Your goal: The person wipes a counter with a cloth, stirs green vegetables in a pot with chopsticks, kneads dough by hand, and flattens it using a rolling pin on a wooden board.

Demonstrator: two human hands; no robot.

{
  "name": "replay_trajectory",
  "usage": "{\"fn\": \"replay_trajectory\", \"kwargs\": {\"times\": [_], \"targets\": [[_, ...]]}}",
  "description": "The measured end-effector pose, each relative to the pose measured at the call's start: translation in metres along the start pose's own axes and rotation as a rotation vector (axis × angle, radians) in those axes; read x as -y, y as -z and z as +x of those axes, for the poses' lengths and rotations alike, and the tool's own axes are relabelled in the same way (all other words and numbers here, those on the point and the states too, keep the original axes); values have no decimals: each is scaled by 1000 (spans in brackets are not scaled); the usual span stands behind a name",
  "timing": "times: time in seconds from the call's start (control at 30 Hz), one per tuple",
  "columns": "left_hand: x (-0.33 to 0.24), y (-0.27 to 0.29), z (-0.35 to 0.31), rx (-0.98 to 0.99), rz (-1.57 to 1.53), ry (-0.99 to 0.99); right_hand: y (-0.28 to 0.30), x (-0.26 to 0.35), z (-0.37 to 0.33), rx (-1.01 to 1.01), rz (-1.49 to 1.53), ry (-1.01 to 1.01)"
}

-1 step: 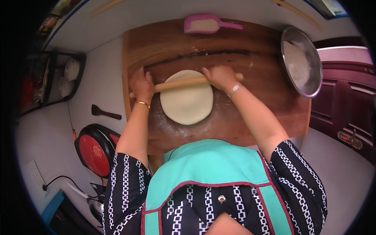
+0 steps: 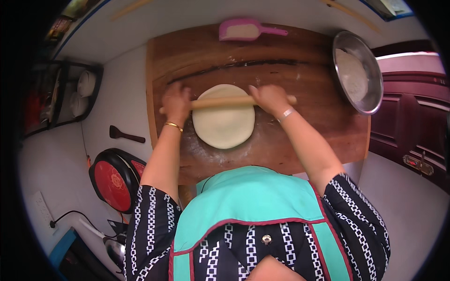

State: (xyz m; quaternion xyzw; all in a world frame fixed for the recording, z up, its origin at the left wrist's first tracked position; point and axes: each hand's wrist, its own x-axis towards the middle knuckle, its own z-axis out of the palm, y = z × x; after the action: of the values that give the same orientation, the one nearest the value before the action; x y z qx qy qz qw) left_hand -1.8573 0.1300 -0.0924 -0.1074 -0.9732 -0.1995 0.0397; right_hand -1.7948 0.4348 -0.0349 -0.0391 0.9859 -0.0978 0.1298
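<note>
A round, flat sheet of pale dough lies on the wooden board, with flour dusted around its near edge. Across the far half of the dough rests a light wooden rolling pin, tilted slightly so that its right end is farther from me. My left hand is closed over the pin's left end, just beyond the dough, its fingers a little blurred. Toward the other end, my right hand is closed on the pin at the dough's right edge, and the pin's tip sticks out past it.
A pink scoop of flour lies at the board's far edge. At the far right stands a metal bowl with flour. On the left are a dark spatula, a red-and-black electric griddle and a black rack with bowls.
The rolling pin and both hands have shifted slightly to the right. Its right end has come nearer to me, so the pin lies more level across the dough.
</note>
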Motion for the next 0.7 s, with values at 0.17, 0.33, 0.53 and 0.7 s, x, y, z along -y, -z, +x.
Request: {"fn": "replay_trajectory", "kwargs": {"times": [0.17, 0.33, 0.53, 0.7], "targets": [[-88, 25, -13, 341, -134, 94, 1, -45, -98, -263, -111, -214], [-48, 43, -62, 737, 2, 286, 4, -21, -121, -483, -182, 26], [-25, 58, -114, 98, 111, 85, -28, 25, -110, -505, -74, -21], [-6, 17, -121, -119, 286, 64, -68, 29, -87, -708, 61, -6]]}}
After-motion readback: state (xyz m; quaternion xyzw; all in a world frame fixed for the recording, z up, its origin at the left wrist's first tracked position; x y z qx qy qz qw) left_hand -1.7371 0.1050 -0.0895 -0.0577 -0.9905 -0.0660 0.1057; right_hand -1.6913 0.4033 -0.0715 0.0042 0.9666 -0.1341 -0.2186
